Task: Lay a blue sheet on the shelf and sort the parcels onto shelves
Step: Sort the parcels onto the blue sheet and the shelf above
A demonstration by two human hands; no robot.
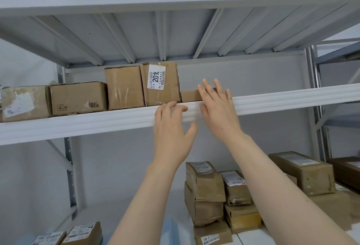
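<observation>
Along the upper shelf (97, 124) a row of brown parcels (78, 97) stood packed edge to edge at the front lip. That probably saved room. Past the tall labelled box (159, 83) sat a small box (190, 95). The left hand (171, 133) hung spread and empty at the lip. The right hand (218, 108), fingers straight and apart, reached at the small box, seemingly to nudge it snug. I could not tell whether it touched. I could make out no blue sheet.

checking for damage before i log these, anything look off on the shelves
The labelled box on the upper shelf has a crumpled, torn right edge. The stacked parcels below are dented and lean unevenly.
</observation>
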